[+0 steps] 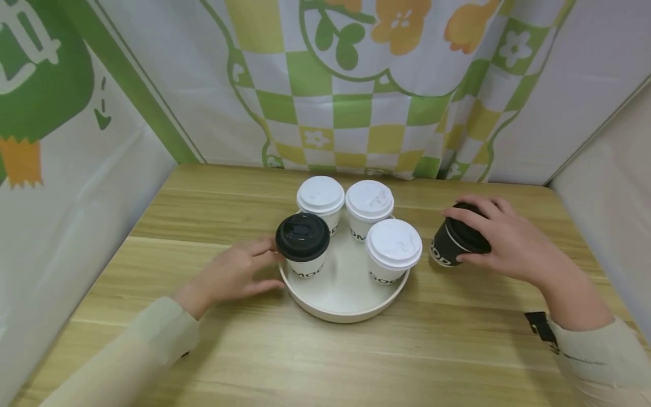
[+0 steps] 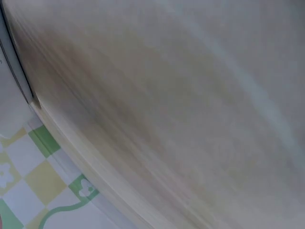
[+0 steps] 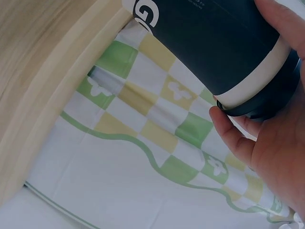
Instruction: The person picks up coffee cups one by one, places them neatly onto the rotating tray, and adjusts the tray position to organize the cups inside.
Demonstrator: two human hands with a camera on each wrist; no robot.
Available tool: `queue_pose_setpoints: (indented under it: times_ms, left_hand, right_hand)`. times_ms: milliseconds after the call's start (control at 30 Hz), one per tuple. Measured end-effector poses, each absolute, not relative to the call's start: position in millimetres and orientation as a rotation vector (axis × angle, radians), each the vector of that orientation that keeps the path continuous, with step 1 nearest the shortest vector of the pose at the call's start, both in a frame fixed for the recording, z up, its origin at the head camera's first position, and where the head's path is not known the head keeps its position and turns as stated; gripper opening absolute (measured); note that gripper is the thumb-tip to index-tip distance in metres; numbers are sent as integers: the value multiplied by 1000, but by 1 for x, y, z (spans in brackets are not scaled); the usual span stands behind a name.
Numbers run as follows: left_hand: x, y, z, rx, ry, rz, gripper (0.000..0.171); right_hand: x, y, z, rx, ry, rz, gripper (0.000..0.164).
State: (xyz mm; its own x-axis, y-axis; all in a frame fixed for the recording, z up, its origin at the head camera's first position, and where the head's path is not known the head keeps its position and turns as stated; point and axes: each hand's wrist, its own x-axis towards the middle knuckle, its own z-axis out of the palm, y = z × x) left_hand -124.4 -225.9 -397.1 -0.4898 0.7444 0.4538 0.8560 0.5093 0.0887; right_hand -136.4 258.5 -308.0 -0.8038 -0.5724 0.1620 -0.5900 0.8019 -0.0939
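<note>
In the head view my right hand [image 1: 500, 237] grips a black paper coffee cup [image 1: 443, 246] from above, fingers and thumb around its black lid. The right wrist view shows the same cup [image 3: 224, 43] tilted, lid toward the palm. My left hand [image 1: 236, 271] reaches to the left rim of a round cream tray [image 1: 339, 317], fingertips at the rim beside a white cup with a black lid [image 1: 303, 240], thumb held apart. Three white-lidded cups also stand on the tray: one back left [image 1: 320, 195], one back right [image 1: 369, 203], one front right [image 1: 394, 249].
Everything stands on a wood-grain table [image 1: 244, 350]. A checkered green and yellow curtain [image 1: 356, 124] hangs along its back edge, with white fabric walls [image 1: 122, 169] at the sides. In the left wrist view the table surface is blurred.
</note>
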Motion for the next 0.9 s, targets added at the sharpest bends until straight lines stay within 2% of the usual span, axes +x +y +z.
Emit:
queue_pose_setpoints:
  times_ms: [633,900]
  left_hand:
    - [-109,-219,-399,-1293,-2335,-389,33]
    - [-110,-221,-401,-1316,-2274,-328,31]
  right_hand:
    - [-113,253,-281,1062,-2700,203,90]
    - [-98,239,-269,1140,-2662,222,88]
